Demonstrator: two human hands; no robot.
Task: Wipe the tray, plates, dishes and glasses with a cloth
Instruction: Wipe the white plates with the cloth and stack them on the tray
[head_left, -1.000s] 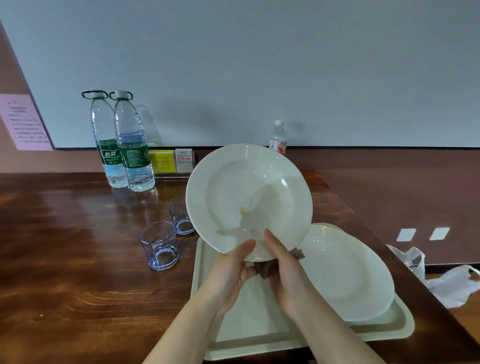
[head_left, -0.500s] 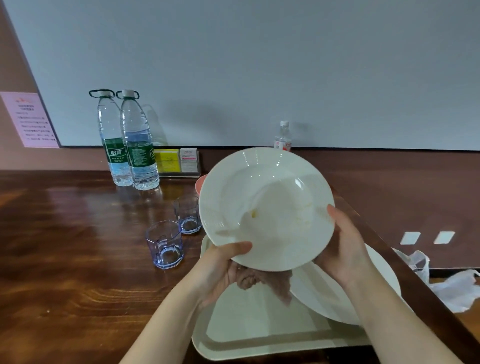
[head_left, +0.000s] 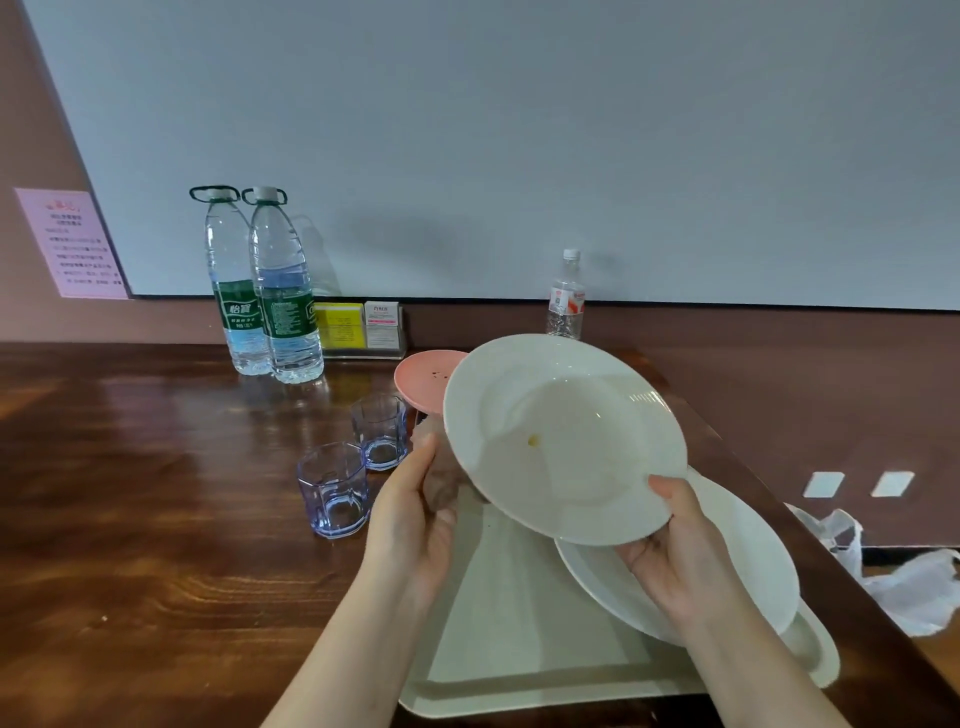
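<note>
I hold a white deep plate tilted above the tray, a small yellow speck in its middle. My right hand grips its lower right rim, thumb on the face. My left hand holds a blurred brownish cloth against the plate's left edge and back. A second white plate lies on the cream tray. A pink dish with dark crumbs sits behind the held plate. Two bluish glasses stand on the table left of the tray.
Two large water bottles stand by the back wall beside a card holder, with a small bottle further right. The wooden table's edge runs along the right. A white plastic bag lies beyond it.
The plate has turned and shifted right, uncovering the pink dish. My right hand slid down to the lower right rim. My left hand moved the cloth up to the plate's left edge.
</note>
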